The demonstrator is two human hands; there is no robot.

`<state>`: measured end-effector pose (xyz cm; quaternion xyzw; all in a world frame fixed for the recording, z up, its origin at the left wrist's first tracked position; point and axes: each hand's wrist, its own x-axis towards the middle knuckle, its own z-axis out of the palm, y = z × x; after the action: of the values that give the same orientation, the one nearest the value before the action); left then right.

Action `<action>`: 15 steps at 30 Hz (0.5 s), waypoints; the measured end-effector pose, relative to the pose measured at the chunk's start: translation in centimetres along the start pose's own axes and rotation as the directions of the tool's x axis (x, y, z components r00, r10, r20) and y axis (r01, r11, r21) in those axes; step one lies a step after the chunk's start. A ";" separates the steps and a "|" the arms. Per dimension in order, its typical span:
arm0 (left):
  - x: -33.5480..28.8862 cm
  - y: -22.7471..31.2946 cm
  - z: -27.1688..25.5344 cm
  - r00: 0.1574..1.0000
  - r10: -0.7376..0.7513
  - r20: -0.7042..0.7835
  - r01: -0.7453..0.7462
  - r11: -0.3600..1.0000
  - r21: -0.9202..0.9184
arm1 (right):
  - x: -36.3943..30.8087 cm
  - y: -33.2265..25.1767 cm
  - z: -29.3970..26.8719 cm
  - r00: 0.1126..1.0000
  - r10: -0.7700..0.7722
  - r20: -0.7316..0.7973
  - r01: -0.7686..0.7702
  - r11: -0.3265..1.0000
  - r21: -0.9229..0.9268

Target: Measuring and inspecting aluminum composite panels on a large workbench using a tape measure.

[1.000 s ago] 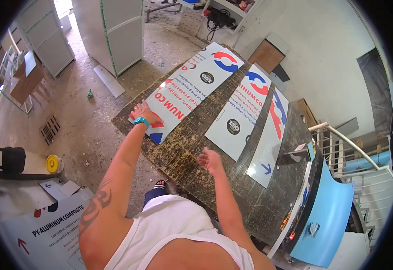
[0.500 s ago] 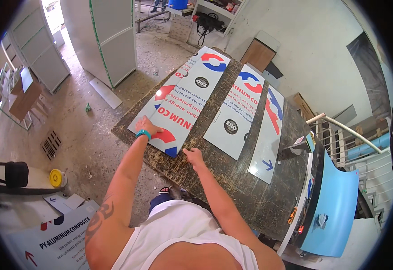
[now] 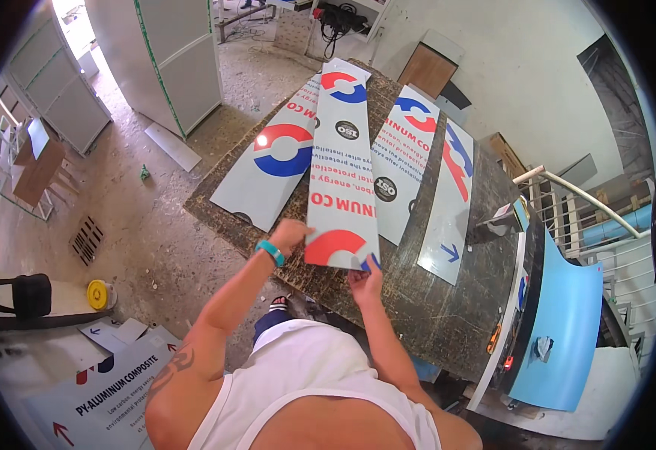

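A long white panel strip (image 3: 343,169) with red and blue printed film lies partly over its neighbours, its near end lifted toward me. My left hand (image 3: 291,234) is closed at its left edge close to the near end. With the thumb on top and fingers beneath, my right hand (image 3: 365,283) pinches the near right corner. To the left a similar strip (image 3: 230,187) lies flat on the worn dark table (image 3: 328,296). Another strip (image 3: 395,214) is partly covered on the right, and a narrower one (image 3: 442,217) lies beyond it.
At the table's right side stands a light-blue curved sheet (image 3: 557,330), with an orange-handled cutter (image 3: 495,337) nearby. Tall grey cabinet panels (image 3: 170,60) rise at the far left. A yellow-lidded bucket (image 3: 100,295) and a printed board (image 3: 95,405) are on the floor at left.
Both hands moved right, swinging the panel strip's near end rightward off the left strip and partly over the middle one. The right hand, earlier beside the corner, now grips it.
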<state>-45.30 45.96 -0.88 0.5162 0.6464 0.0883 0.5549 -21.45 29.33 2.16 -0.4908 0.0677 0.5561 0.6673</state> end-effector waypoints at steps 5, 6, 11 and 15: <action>-7.2 0.1 12.0 0.973 0.034 0.230 0.007 0.984 -0.178 | -3.8 -0.8 -6.3 0.998 -0.050 -0.044 0.053 0.996 0.067; -8.8 -0.1 14.2 0.961 0.042 0.272 0.017 0.977 -0.211 | -4.4 -1.5 -7.3 0.994 -0.077 -0.082 0.080 0.996 0.032; -12.0 0.8 19.3 0.896 0.095 0.435 0.091 0.918 -0.387 | -8.8 -8.1 -17.2 0.953 -0.207 -0.219 0.171 0.970 -0.173; -11.9 2.1 21.1 0.912 0.096 0.400 0.095 0.898 -0.431 | -14.9 -15.6 -31.9 0.900 -0.320 -0.295 0.219 0.918 -0.330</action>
<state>-28.81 28.10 0.23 0.3840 0.4780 0.1219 0.7805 0.21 -2.48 4.43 -0.6765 0.0317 0.3670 0.6377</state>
